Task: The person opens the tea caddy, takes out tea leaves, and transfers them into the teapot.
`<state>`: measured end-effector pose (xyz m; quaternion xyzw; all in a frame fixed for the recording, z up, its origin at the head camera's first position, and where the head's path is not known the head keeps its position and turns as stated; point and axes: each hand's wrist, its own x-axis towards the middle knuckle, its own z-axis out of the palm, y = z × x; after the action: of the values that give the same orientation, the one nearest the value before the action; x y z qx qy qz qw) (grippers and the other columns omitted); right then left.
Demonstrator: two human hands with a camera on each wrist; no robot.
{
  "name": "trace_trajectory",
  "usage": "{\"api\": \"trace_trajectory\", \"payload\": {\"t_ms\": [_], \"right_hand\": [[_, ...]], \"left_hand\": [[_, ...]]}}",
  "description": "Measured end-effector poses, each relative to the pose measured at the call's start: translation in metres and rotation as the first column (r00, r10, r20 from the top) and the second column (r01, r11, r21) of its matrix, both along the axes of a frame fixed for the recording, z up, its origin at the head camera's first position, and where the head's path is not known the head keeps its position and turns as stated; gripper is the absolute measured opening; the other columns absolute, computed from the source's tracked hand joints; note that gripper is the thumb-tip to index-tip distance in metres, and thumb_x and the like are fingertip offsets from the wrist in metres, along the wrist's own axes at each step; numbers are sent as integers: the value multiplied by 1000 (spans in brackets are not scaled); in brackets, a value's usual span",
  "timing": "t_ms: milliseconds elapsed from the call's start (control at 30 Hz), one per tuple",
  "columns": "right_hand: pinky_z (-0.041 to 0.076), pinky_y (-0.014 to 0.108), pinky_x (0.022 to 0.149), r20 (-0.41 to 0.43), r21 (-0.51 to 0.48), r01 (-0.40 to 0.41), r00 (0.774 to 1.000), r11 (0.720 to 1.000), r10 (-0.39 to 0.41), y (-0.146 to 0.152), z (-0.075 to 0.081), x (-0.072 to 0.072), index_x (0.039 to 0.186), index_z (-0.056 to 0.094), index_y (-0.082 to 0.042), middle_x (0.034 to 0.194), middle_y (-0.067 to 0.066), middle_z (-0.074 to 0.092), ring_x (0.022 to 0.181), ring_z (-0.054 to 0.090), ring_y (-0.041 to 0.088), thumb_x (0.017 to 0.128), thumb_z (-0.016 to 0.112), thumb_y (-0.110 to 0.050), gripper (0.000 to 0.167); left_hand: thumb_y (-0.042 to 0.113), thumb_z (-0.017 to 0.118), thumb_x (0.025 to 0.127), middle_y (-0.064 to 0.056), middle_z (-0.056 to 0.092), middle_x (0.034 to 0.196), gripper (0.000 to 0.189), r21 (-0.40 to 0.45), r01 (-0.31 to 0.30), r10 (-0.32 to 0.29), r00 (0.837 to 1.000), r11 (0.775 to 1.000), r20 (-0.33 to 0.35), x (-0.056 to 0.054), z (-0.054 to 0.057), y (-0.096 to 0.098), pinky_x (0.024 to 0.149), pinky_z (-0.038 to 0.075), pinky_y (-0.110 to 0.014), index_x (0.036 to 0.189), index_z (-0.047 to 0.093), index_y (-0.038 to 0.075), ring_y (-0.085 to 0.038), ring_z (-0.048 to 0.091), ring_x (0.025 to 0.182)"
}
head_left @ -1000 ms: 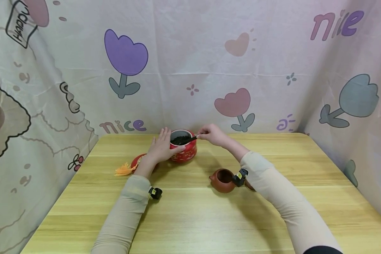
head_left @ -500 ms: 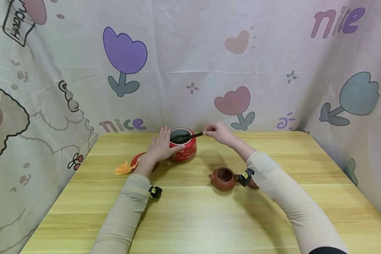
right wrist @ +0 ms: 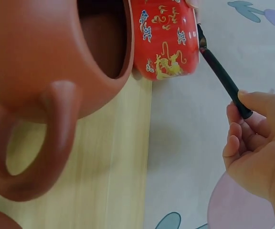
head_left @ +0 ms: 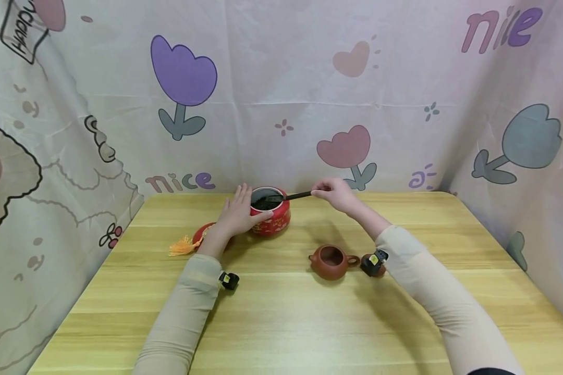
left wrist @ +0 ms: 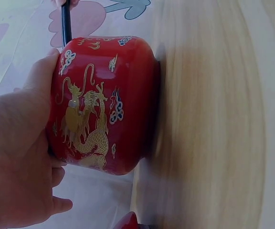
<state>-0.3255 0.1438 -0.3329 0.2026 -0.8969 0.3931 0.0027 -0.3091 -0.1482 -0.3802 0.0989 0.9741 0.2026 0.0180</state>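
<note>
A red jar (head_left: 274, 227) with gold dragons (left wrist: 92, 129) stands at the table's back, its mouth uncovered. Dark leafy stuff, like tea leaves (head_left: 261, 203), lies inside. My left hand (head_left: 236, 216) rests against the jar's left side, fingers straight and thumb across its front. Between thumb and fingertips my right hand (head_left: 337, 194) pinches the handle end of a slim black tea scoop (head_left: 298, 196). The scoop's head (head_left: 274, 198) is at the jar's mouth; what it carries is too small to tell. In the right wrist view, the handle (right wrist: 221, 74) slants down from the jar's rim.
A brown clay teapot (head_left: 329, 266) without its lid stands nearer me, right of the jar. Beside its handle, a small brown lid (head_left: 380, 273) is partly hidden by the right wrist camera. The red jar lid (head_left: 200, 234) with an orange tassel (head_left: 183, 246) lies behind my left wrist.
My right hand has drawn rightward from the jar, so more of the scoop's handle shows and its head has risen to the mouth. The left hand and jar stay in place.
</note>
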Motion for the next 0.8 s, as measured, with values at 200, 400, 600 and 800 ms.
{"api": "trace_trajectory", "payload": {"t_ms": [200, 400, 600, 800], "right_hand": [[43, 31, 74, 13, -35, 12, 1000, 999, -11, 6, -2, 4, 102, 69, -4, 97, 17, 65, 82, 50, 19, 97, 61, -22, 20], [43, 30, 75, 30, -87, 21, 999, 996, -19, 13, -4, 7, 104, 68, -3, 96, 14, 65, 83, 50, 17, 96, 62, -21, 21], [43, 29, 76, 26, -115, 53, 998, 992, -51, 23, -4, 13, 106, 68, -2, 97, 13, 65, 84, 50, 16, 96, 62, -21, 22], [45, 29, 79, 41, -153, 81, 996, 985, -75, 39, -1, 21, 109, 67, -1, 101, 14, 65, 87, 52, 15, 97, 61, -23, 26]], "left_hand": [[81, 46, 80, -14, -2, 165, 115, -2, 0, 0, 1000, 1000, -1, 0, 1, 0, 120, 5, -63, 157, 6, 5, -32, -4, 153], [79, 47, 82, -14, -2, 165, 113, 0, 2, -2, 1000, 1000, 5, 1, 2, 1, 120, 5, -63, 157, 6, 5, -32, -5, 153], [78, 47, 83, -14, -3, 165, 112, -7, 2, -2, 1000, 1000, 7, 3, 4, 1, 120, 5, -63, 157, 4, 7, -32, -5, 153], [77, 48, 83, -13, -4, 166, 111, 1, 0, 0, 1000, 1000, 10, 3, 4, 2, 120, 6, -61, 157, 4, 7, -32, -4, 154]]}}
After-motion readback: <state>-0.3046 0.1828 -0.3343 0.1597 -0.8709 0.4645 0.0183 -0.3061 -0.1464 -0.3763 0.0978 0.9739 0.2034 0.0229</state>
